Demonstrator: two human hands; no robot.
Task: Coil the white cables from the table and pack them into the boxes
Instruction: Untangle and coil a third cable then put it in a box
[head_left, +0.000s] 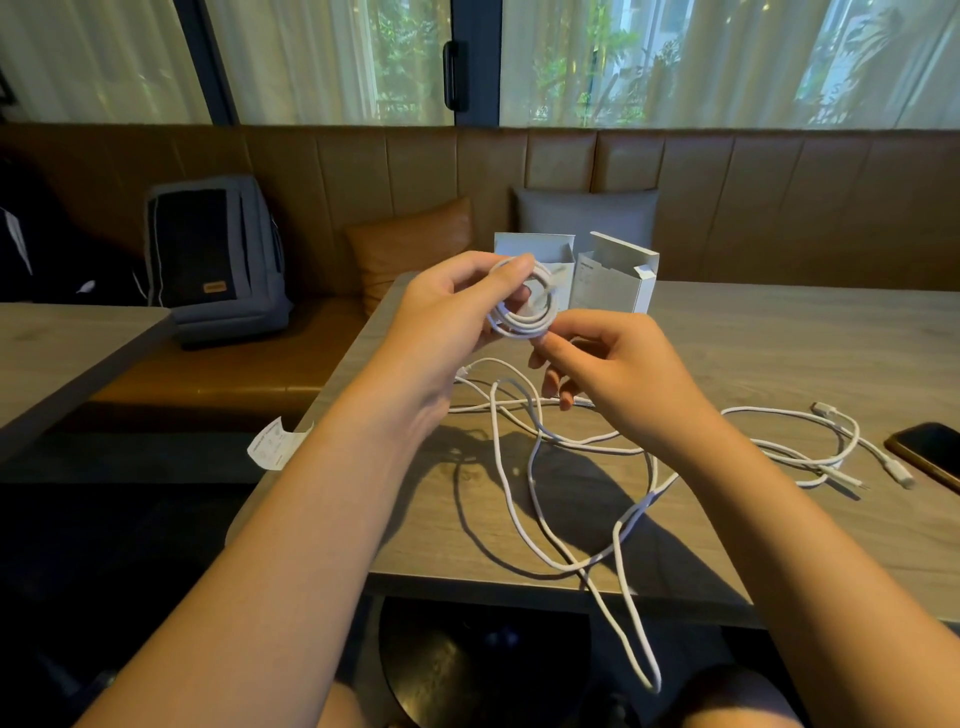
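Note:
My left hand (457, 306) holds a small coil of white cable (524, 312) up above the table, thumb over its top. My right hand (608, 364) pinches the same cable just below the coil. The uncoiled rest of that cable (540, 519) trails in loose loops across the table and hangs over the near edge. A second white cable (810, 441) lies loose to the right with its plugs showing. Two open white boxes, one on the left (540, 249) and one on the right (618, 280), stand behind my hands.
A dark phone (930, 452) lies at the table's right edge. A paper slip (275, 447) pokes over the wooden table's (753, 353) left edge. Behind is a leather bench with a grey backpack (218, 260) and cushions. Another table (67, 343) stands at left.

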